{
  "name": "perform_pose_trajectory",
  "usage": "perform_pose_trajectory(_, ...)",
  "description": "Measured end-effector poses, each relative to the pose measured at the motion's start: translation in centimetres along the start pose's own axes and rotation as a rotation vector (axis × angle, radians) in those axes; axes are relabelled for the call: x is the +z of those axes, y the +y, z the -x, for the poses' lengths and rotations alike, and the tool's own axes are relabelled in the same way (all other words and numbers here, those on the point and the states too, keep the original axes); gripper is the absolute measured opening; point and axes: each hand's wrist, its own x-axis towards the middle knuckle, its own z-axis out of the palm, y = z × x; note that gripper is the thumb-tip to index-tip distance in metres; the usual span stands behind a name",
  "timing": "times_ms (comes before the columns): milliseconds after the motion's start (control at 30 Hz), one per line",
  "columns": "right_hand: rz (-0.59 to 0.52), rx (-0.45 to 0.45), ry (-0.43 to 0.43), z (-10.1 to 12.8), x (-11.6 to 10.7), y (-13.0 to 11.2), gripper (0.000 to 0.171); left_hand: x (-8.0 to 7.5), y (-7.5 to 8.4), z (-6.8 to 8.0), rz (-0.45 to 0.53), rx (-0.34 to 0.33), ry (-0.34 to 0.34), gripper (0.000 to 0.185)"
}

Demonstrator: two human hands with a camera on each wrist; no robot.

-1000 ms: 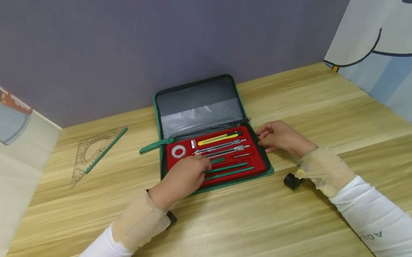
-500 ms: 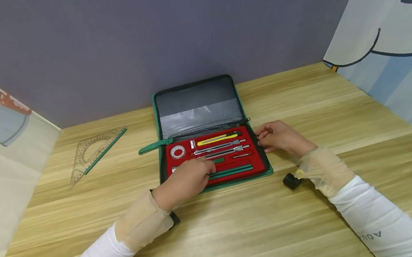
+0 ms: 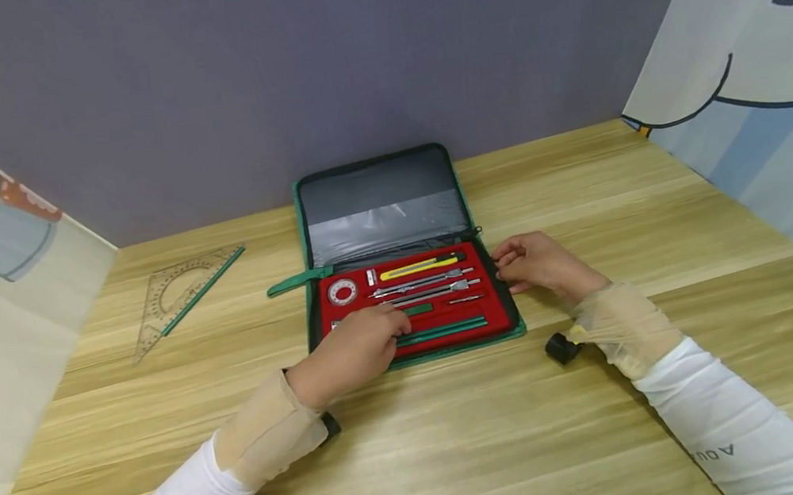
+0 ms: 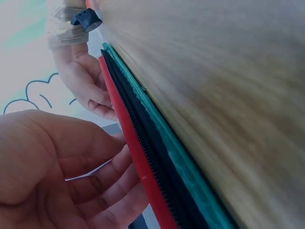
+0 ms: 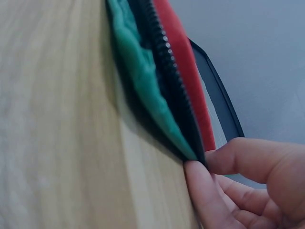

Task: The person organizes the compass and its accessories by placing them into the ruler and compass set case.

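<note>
In the head view a green zip case (image 3: pixel 376 182) lies unfolded, its red tray (image 3: pixel 493 298) holding drawing tools. My left hand (image 3: pixel 359 347) reaches over the tray's front left, thumb and fingers bent together at the left end of a green pencil (image 3: pixel 457 325). Two green pencils lie close side by side there; their left ends are under the hand. In the left wrist view the tray's red edge hides the fingertips. My right hand (image 3: pixel 542 265) pinches the case's right edge, with thumb and forefinger (image 5: pixel 248 160) on either side of the zipped rim (image 5: pixel 190 138).
A yellow utility knife (image 3: pixel 420 268), compasses (image 3: pixel 428 283), a round dial-like ring (image 3: pixel 342 291), a small sharpener (image 3: pixel 371 277) and a green bar (image 3: pixel 418 309) sit in the tray. A clear set square (image 3: pixel 157 294) with a green pencil (image 3: pixel 203 290) along it lies left. Walls stand behind and beside.
The upper pencil in the tray has come down and closer to the lower one. My left hand shifted slightly right, then back left. My right hand has stayed on the case edge.
</note>
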Motion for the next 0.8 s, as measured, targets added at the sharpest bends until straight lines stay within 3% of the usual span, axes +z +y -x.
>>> perform_pose_trajectory(233,-0.011,0.001,0.003,0.0,0.1,0.1,0.038,-0.6,-1.0,0.5,-0.003,-0.007,0.068,0.015)
perform_pose_trajectory(367,-0.005,0.001,-0.004,-0.1,0.0,0.2,0.038,-1.6,-2.1,0.8,-0.015,-0.049,0.098,0.013)
perform_pose_trajectory(567,0.001,-0.001,-0.003,-0.1,0.0,0.2,0.037,-4.0,-4.6,1.8,-0.017,-0.163,0.168,0.016)
perform_pose_trajectory(800,0.002,0.001,0.002,-0.1,0.0,0.1,0.038,-6.1,-8.6,4.0,-0.024,-0.299,0.198,0.016)
